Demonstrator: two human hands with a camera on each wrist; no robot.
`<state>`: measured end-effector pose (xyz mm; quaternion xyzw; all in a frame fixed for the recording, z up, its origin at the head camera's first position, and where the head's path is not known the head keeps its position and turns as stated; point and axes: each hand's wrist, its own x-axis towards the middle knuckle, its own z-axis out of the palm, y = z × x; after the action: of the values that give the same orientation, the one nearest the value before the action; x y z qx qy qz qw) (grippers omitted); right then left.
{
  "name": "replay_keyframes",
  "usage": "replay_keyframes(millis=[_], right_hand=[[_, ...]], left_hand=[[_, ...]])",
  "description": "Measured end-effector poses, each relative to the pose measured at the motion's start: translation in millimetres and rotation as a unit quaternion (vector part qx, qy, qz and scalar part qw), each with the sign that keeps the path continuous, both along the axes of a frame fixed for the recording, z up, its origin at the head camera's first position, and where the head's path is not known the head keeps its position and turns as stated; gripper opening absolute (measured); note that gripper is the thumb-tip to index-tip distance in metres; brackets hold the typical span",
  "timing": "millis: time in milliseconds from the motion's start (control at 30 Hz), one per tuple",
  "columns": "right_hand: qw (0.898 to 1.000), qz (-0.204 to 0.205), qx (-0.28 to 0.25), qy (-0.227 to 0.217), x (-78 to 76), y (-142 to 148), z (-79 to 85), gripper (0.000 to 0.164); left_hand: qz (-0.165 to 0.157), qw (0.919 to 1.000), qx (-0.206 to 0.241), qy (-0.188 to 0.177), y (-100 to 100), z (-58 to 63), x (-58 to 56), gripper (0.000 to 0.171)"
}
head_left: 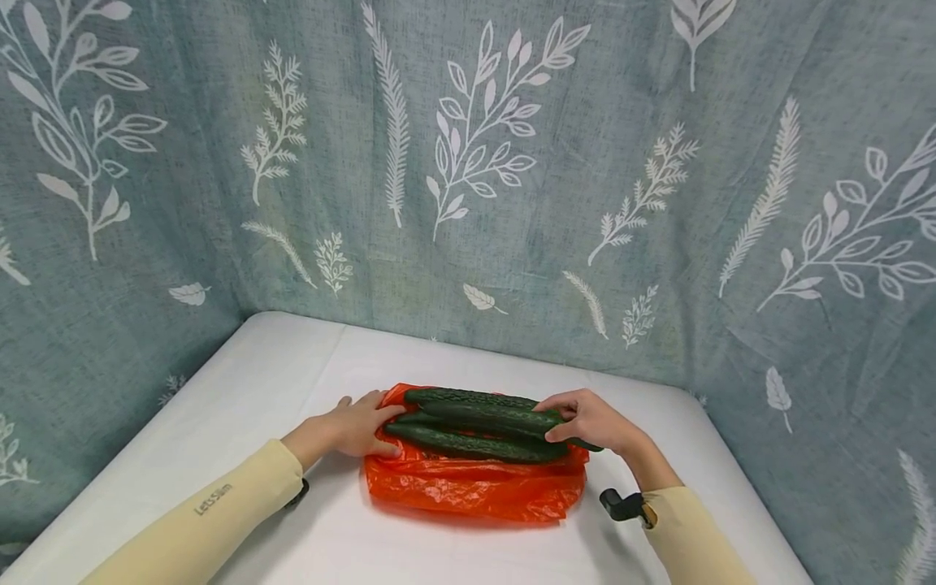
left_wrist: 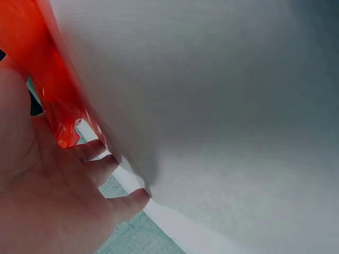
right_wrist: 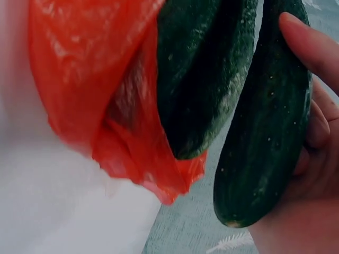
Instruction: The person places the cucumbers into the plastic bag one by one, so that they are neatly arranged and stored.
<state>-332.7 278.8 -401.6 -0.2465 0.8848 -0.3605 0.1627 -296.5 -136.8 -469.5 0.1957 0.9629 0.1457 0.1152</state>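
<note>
Several long dark green cucumbers point(head_left: 475, 444) lie side by side, stem ends to the left, on a red plastic bag point(head_left: 475, 491). My right hand point(head_left: 601, 422) grips one cucumber point(right_wrist: 265, 116) near its right end, with thumb and fingers on either side of it. In the right wrist view, that end stands apart from the other cucumbers point(right_wrist: 196, 79) beside the bag. At the left end of the bag my left hand point(head_left: 360, 424) lies with spread fingers, beside the stem ends. Some of its fingertips point(left_wrist: 140, 198) touch the white table in the left wrist view.
The white table point(head_left: 285, 366) carries the bag near its middle. Grey-green curtains point(head_left: 351, 162) with white leaf prints hang behind it and at both sides. A black wrist camera point(head_left: 620, 505) sits by the right sleeve, above the table.
</note>
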Motion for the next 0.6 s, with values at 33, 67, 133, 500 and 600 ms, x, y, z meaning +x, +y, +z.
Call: replay_keyframes(millis=[33, 67, 133, 500, 600], right_hand=[[1.0, 0.0, 0.0, -0.002, 0.1, -2, -0.9, 0.042], [1.0, 0.001, 0.0, -0.002, 0.4, -5, -2.1, 0.042], [1.0, 0.002, 0.001, -0.003, 0.4, -8, -4.9, 0.042], [0.999, 0.022, 0.018, 0.024, -3.2, -29, -11.9, 0.041], [0.998, 0.021, 0.034, 0.038, -3.3, -34, -13.0, 0.041]], left_hand=[[0.001, 1.0, 0.001, -0.001, 0, 0.5, 0.5, 0.083], [0.001, 1.0, 0.001, -0.002, 0, 0.9, 1.1, 0.082], [0.001, 1.0, 0.003, -0.006, 0, 2.4, 1.9, 0.082], [-0.002, 1.0, 0.003, -0.006, 0, 4.5, 1.3, 0.082], [-0.005, 0.9999, 0.005, -0.007, 0, 3.4, 0.5, 0.083]])
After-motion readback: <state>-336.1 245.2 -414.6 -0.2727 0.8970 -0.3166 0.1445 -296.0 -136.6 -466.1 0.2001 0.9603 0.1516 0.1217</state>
